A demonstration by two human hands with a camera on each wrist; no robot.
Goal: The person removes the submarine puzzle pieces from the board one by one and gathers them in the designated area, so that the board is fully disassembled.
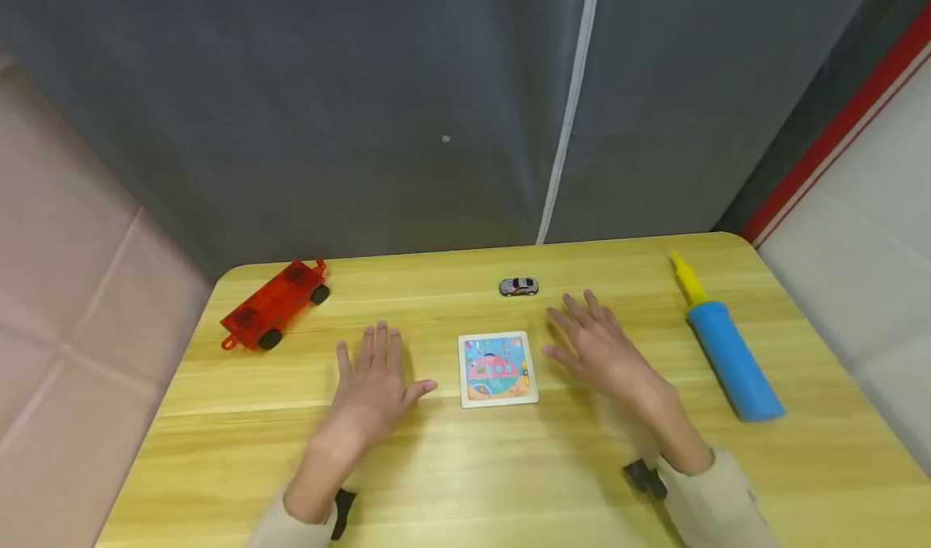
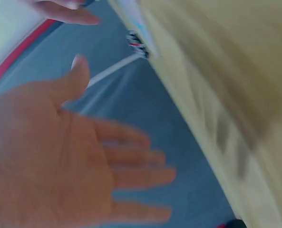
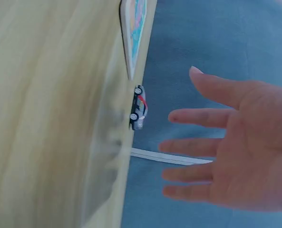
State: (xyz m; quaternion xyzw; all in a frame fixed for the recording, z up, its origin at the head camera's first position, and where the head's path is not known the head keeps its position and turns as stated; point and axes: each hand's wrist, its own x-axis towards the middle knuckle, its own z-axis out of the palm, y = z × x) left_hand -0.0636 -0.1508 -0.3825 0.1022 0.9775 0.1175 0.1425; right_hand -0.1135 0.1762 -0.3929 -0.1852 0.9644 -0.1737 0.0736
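My left hand [image 1: 371, 402] hovers over the table with fingers spread and straight, to the left of a square picture puzzle [image 1: 498, 369] in a white frame. On the puzzle's other side, my right hand [image 1: 607, 354] is held above the wood, its fingers extended and holding nothing. Just beyond the right fingertips stands a small silver toy car [image 1: 519, 287]; the right wrist view shows the same car [image 3: 138, 108] apart from the hand. Past the left hand, a red translucent toy wagon [image 1: 276, 305] with black wheels stands at the back left.
A blue hand pump [image 1: 736, 362] with a yellow nozzle lies on the right side of the wooden table [image 1: 465, 467]. Behind the table hangs a dark grey curtain [image 1: 327, 111] with a white strip. Pale padded walls flank both sides.
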